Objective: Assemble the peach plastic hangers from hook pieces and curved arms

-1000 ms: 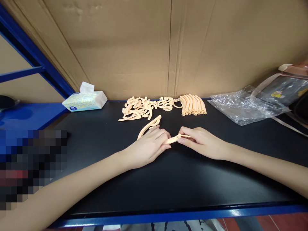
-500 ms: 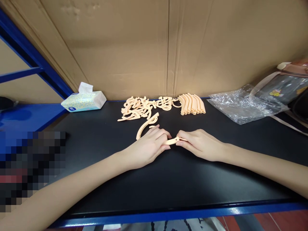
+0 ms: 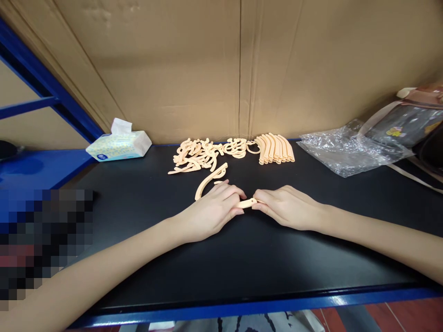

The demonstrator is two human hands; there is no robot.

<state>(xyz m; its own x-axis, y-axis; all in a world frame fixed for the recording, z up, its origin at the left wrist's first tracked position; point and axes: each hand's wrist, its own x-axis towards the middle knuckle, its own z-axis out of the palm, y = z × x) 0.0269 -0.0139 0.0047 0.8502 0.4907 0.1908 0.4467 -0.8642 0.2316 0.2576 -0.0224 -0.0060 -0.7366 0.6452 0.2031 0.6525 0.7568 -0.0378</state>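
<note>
Low over the black tabletop (image 3: pixel 242 258), my left hand (image 3: pixel 216 210) is closed around a curved peach plastic strip (image 3: pixel 247 203), whose end with a small hole sticks out to the right. My right hand (image 3: pixel 284 207) pinches a thin peach piece (image 3: pixel 260 201) against that end; most of this piece is hidden by the fingers. Just beyond my left hand lies another long curved peach strip (image 3: pixel 208 180), with a smaller curved piece (image 3: pixel 220 173) beside it.
Toward the back are a loose heap of curved peach pieces (image 3: pixel 197 154), several ring-like pieces (image 3: pixel 237 147) and a neat row of strips (image 3: pixel 276 148). A tissue box (image 3: pixel 119 145) stands at the left. Clear plastic wrap (image 3: pixel 346 150) and a transparent bag (image 3: pixel 398 122) lie right.
My right hand has moved slightly left, closer to my left hand, and less of the thin piece shows between its fingers. My left hand keeps its grip on the strip.
</note>
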